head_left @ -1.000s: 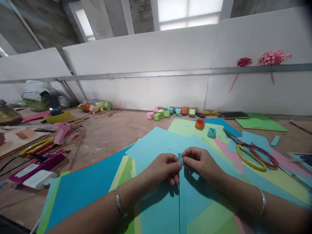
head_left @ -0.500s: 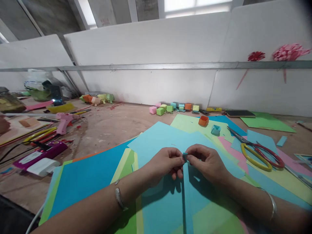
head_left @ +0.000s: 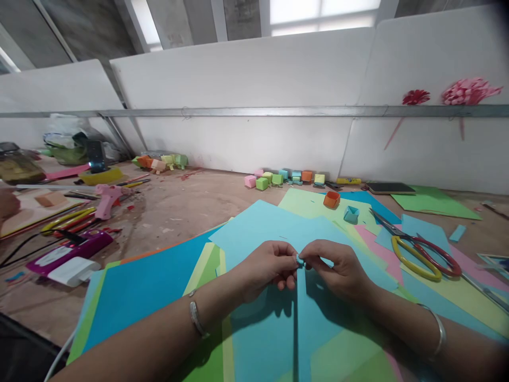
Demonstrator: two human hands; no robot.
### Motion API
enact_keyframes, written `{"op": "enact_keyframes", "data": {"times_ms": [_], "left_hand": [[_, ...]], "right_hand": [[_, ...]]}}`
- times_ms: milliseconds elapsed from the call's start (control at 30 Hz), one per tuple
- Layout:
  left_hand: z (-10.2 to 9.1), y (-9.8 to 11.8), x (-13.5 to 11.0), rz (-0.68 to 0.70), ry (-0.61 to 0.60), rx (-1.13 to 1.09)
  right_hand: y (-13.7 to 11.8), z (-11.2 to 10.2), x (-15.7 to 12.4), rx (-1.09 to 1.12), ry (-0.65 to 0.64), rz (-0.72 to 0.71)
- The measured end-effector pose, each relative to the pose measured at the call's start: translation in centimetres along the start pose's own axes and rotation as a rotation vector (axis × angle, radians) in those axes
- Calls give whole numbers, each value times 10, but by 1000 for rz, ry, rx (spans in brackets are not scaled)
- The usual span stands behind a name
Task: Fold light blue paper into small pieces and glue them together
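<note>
Between my two hands is a long, narrow light-blue paper strip [head_left: 302,318], its far end curled into a small fold. My left hand [head_left: 274,263] pinches that folded end from the left with thumb and forefinger. From the right, the closed fingers of my right hand [head_left: 338,265] press on the same end. The strip's tail runs down toward me over light-blue paper sheets [head_left: 258,228]. Beyond my right hand stand a small folded light-blue paper box [head_left: 351,214] and an orange paper box [head_left: 331,199].
Scissors [head_left: 425,257] with yellow and red handles lie at right, near a phone [head_left: 390,188]. Small paper cubes [head_left: 277,179] line the white wall. At left are a pink glue gun [head_left: 107,201], a purple power strip [head_left: 71,252] and a white adapter [head_left: 75,271]. Another person's hand [head_left: 7,200] shows at the left edge.
The strip's folded end has curled over and sits slightly lower between my fingertips. Both hands keep nearly the same place. The whole view has shifted slightly.
</note>
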State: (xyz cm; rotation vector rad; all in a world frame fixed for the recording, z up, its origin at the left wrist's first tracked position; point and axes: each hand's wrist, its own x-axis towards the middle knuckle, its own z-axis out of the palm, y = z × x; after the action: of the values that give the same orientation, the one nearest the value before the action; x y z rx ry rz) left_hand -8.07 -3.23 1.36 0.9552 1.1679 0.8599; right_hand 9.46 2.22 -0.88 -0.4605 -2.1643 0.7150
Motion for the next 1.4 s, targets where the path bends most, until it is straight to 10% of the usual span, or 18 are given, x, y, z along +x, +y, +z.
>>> {"op": "enact_keyframes", "data": {"times_ms": [400, 1100, 1400], "left_hand": [[1, 0, -2, 54, 14, 62], [3, 2, -3, 47, 31, 23], [5, 3, -5, 96, 71, 105]], "right_hand": [[2, 2, 0, 129, 13, 154], [-3, 3, -3, -113, 43, -141], [-4, 2, -3, -82, 20, 0]]}}
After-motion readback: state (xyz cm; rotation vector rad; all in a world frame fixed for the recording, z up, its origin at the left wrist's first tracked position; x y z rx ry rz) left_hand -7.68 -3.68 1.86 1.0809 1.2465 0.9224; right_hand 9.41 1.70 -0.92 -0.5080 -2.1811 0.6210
